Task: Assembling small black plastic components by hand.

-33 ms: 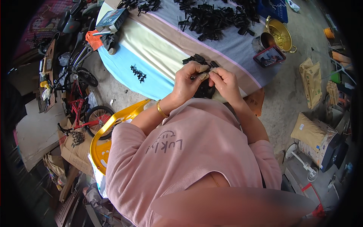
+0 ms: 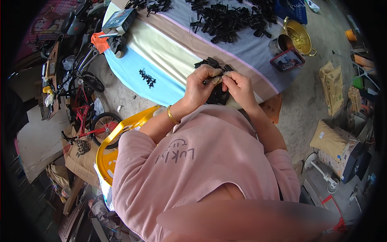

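Observation:
My left hand [image 2: 198, 85] and my right hand [image 2: 241, 88] meet fingertip to fingertip at the near edge of the cloth-covered table [image 2: 173, 44]. Both are closed in a pinch, and whatever lies between the fingers is too small and covered to make out. Just beyond and beneath them is a small heap of black plastic parts [image 2: 209, 62], partly hidden by my hands. To the left, a little cluster of black pieces [image 2: 147, 78] rests on the light blue stripe. A much larger pile of black parts [image 2: 225, 20] spreads over the far side.
Right of the big pile stand a golden two-handled pot [image 2: 309, 40], a metal cup [image 2: 278, 45], a phone [image 2: 287, 60] and a blue basket [image 2: 291, 12]. A box [image 2: 119, 21] sits at the far left corner. A yellow chair [image 2: 108, 155] and a red bicycle [image 2: 82, 117] are at left.

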Demonstrator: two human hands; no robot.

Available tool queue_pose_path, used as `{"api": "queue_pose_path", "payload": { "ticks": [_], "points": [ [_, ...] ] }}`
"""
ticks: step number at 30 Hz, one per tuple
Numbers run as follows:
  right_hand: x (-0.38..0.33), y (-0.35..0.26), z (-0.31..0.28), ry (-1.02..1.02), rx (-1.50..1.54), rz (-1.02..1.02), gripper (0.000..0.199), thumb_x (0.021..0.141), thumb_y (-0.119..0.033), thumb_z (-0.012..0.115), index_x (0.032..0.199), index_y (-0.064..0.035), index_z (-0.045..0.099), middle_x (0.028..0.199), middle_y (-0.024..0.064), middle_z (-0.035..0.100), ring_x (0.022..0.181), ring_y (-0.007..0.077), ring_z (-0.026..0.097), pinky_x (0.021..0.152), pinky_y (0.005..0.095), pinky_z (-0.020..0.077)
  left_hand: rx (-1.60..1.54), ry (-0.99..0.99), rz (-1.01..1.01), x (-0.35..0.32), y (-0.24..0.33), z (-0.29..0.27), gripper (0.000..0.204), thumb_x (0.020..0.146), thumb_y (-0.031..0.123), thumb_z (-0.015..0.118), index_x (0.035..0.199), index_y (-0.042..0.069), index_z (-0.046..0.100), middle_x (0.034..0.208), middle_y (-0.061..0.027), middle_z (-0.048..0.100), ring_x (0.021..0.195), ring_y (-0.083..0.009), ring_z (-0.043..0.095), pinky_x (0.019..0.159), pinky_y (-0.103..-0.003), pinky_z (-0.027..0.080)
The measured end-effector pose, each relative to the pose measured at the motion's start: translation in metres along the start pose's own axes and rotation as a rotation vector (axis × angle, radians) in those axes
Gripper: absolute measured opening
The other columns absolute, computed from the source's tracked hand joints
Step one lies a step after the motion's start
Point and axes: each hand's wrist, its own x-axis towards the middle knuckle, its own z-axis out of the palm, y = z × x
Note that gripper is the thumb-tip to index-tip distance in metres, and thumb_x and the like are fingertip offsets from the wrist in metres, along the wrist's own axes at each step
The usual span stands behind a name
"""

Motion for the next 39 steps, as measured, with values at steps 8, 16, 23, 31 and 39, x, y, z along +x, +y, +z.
{"api": "queue_pose_path", "payload": {
  "ticks": [8,16,23,31,39],
  "points": [
    [0.004,0.062,0.004,-0.089,-0.071,0.173,0.015,0.084,-0.014,0.056,0.083,0.0013,0.059,0.062,0.0013,0.056,0.054,0.0067,0.05,0.049,0.0207,0.038,0.519,-0.312,-0.182,0.006,-0.037,-0.008,0.046,0.074,0.017,0.066,0.114,0.008,0.044,0.081,-0.0147,0.061,0.073,-0.0324,0.06,0.064,-0.036,0.048],
    [-0.002,0.049,-0.001,-0.035,-0.177,0.082,0.018,0.081,-0.015,0.059,0.09,0.0001,0.06,0.065,0.003,0.058,0.054,0.0086,0.05,0.052,0.0224,0.0399,0.734,0.057,0.29,0.131,-0.139,-0.045,0.047,0.07,-0.003,0.052,0.116,0.003,0.042,0.115,-0.0194,0.049,0.108,-0.037,0.044,0.091,-0.041,0.036],
    [-0.015,0.035,-0.005,-0.026,-0.234,0.022,0.016,0.077,-0.015,0.061,0.085,-0.0011,0.06,0.068,0.0124,0.06,0.058,0.0224,0.057,0.054,0.0303,0.0438,0.965,-0.074,0.11,0.177,-0.183,-0.043,0.053,0.075,0.003,0.046,0.126,0.016,0.038,0.116,-0.0161,0.049,0.11,-0.0312,0.044,0.09,-0.045,0.037],
    [-0.023,0.052,-0.019,0.004,-0.219,-0.01,0.015,0.079,-0.013,0.06,0.086,0.0003,0.06,0.06,0.0072,0.054,0.05,0.0107,0.046,0.049,0.0254,0.0379,1.094,-0.158,-0.165,0.124,-0.154,-0.013,0.023,0.075,0.016,0.053,0.098,0.013,0.055,0.094,-0.0098,0.057,0.092,-0.0286,0.055,0.077,-0.045,0.042],
    [-0.016,0.053,-0.03,0.029,-0.147,-0.163,0.013,0.078,-0.011,0.062,0.086,-0.0007,0.06,0.06,0.0039,0.054,0.049,0.0084,0.044,0.047,0.0232,0.0372,1.024,0.182,0.216,0.096,-0.107,0.001,0.03,0.07,0.025,0.066,0.094,0.007,0.064,0.122,-0.018,0.044,0.103,-0.0334,0.048,0.091,-0.04,0.036]
  ]
}}
